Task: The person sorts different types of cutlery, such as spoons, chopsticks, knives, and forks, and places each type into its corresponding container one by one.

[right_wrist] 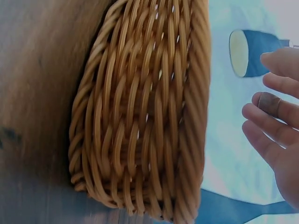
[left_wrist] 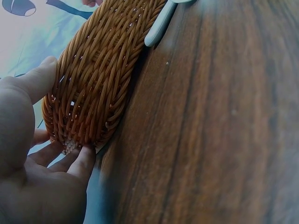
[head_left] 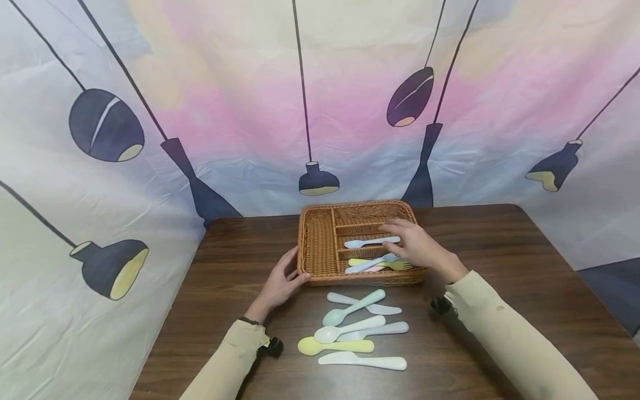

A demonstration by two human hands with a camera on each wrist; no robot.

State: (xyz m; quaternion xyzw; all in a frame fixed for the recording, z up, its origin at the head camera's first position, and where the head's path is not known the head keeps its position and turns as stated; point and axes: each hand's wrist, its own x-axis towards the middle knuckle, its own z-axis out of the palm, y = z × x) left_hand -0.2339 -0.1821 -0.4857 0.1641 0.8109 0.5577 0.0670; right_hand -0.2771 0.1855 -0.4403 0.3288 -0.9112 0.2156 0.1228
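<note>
A tan wicker basket (head_left: 318, 239), divided into compartments, stands on the table. My left hand (head_left: 281, 283) holds its near left corner, thumb on the front wall and fingers against the left end. Over the right part of the basket hovers my right hand (head_left: 417, 247), holding nothing; its fingers are apart in the right wrist view. A pale blue spoon (head_left: 370, 242) lies in the middle compartment, close to that hand. In the near compartment are a pale blue fork (head_left: 367, 263), a yellow fork (head_left: 400, 265) and something pink, mostly covered.
In front of the basket lie a mint spoon (head_left: 334, 318), a white spoon (head_left: 327, 334), a yellow spoon (head_left: 311, 346), a white knife (head_left: 370, 362), a pale knife (head_left: 342, 298) and a greyish utensil (head_left: 392, 328), partly overlapping. A printed cloth (head_left: 260, 111) hangs behind the wooden table (head_left: 500, 255).
</note>
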